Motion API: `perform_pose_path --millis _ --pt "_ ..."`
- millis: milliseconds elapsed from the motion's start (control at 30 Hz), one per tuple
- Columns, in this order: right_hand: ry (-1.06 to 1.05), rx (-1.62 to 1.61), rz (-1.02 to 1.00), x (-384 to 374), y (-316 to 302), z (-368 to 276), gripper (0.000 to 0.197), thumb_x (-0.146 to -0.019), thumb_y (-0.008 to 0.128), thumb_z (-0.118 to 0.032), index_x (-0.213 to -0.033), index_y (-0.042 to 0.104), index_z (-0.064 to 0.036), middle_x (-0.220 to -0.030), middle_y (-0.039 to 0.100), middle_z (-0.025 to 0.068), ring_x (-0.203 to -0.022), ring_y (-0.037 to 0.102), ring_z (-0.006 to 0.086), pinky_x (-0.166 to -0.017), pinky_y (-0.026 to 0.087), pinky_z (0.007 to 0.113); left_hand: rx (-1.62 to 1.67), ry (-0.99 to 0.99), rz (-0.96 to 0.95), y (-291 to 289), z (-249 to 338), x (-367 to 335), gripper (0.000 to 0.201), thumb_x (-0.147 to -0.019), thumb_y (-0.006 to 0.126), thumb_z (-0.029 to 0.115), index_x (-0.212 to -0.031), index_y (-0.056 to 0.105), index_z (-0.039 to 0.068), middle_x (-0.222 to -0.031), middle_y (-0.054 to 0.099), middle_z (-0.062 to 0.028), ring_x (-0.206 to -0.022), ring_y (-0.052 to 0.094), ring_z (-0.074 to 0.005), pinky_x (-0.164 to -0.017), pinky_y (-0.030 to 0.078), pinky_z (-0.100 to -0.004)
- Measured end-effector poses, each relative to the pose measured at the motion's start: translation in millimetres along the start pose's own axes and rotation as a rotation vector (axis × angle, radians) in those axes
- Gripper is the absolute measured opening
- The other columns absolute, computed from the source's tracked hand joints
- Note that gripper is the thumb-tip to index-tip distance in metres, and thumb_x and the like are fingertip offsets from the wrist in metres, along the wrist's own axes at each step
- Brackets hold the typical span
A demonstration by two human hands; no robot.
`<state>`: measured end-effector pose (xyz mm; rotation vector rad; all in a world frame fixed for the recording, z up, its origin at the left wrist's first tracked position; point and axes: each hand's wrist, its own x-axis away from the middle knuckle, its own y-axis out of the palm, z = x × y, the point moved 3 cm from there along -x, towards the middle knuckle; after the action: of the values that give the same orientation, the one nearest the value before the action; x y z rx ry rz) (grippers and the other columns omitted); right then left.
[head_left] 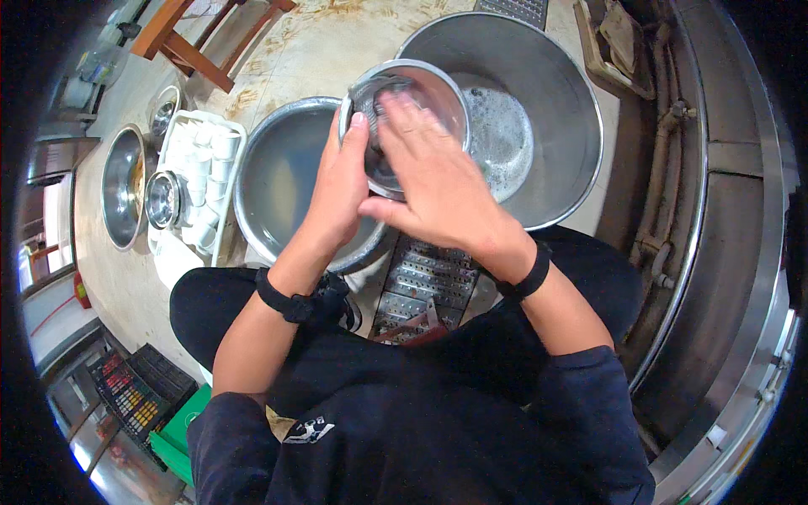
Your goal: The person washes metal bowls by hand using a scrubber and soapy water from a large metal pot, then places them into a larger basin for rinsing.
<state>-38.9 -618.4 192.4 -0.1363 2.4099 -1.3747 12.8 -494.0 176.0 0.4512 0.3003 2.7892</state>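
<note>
So from my end of the head cam, the right hand (433, 164) is the tricky bit: it's flat inside a steel bowl (448, 103), fingertips blurred over a dark grey smudge, and I can't tell if that grip is holding anything. Left hand (335, 192) has its grip clamped on the bowl's near-left side, thumb showing, most fingers hidden. That bowl's up over two big steel vessels: one basin (251, 206) of cloudy water, partly covered by the forearm, and one deep tub (566, 109) with foam (503, 139). Off left I count three more steel bowls (118, 198) and one white basket (236, 151); its white cups (198, 181) are too piled up to count.
</note>
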Motion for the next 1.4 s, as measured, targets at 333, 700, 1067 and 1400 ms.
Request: perform_pose_path --millis 333,700,1067,1400 --pt "-0.038 0.102 0.049 0 1 10 0.071 -0.096 0.054 -0.054 -0.133 0.059 0.0071 -0.154 0.046 0.0190 -0.148 0.036 0.0326 -0.123 0.024 0.049 -0.078 0.055 -0.004 -6 1 -1 0.047 -0.110 0.042 0.033 -0.145 0.047 0.002 -0.137 0.058 -0.0107 -0.125 0.056 -0.0193 -0.108 0.044 -0.0355" --pt "-0.111 -0.007 0.011 13 -16 0 0.049 -0.088 0.069 -0.041 -0.113 0.068 0.0014 -0.127 0.065 0.0177 -0.124 0.059 0.0333 -0.113 0.040 0.050 -0.083 0.165 0.058 -39 8 -9 0.048 -0.109 0.045 0.036 -0.143 0.049 0.002 -0.135 0.060 -0.0115 -0.122 0.058 -0.0202 -0.106 0.045 -0.0362" --pt "-0.050 0.176 0.057 -3 -6 -3 0.086 -0.085 0.060 -0.065 -0.132 0.060 0.0071 -0.150 0.050 0.0177 -0.147 0.037 0.0315 -0.123 0.019 0.054 0.076 0.000 0.003 -23 -7 0 0.049 -0.108 0.047 0.038 -0.142 0.050 0.003 -0.139 0.059 -0.0122 -0.125 0.058 -0.0221 -0.108 0.045 -0.0379" --pt "-0.114 -0.160 -0.029 13 -1 -4 0.068 -0.089 0.065 -0.053 -0.117 0.066 0.0091 -0.130 0.065 0.0220 -0.129 0.057 0.0375 -0.113 0.041 0.049 -0.152 0.176 0.030 -21 17 -2 0.044 -0.108 0.046 0.029 -0.141 0.050 0.001 -0.135 0.059 -0.0125 -0.124 0.055 -0.0202 -0.107 0.042 -0.0340"
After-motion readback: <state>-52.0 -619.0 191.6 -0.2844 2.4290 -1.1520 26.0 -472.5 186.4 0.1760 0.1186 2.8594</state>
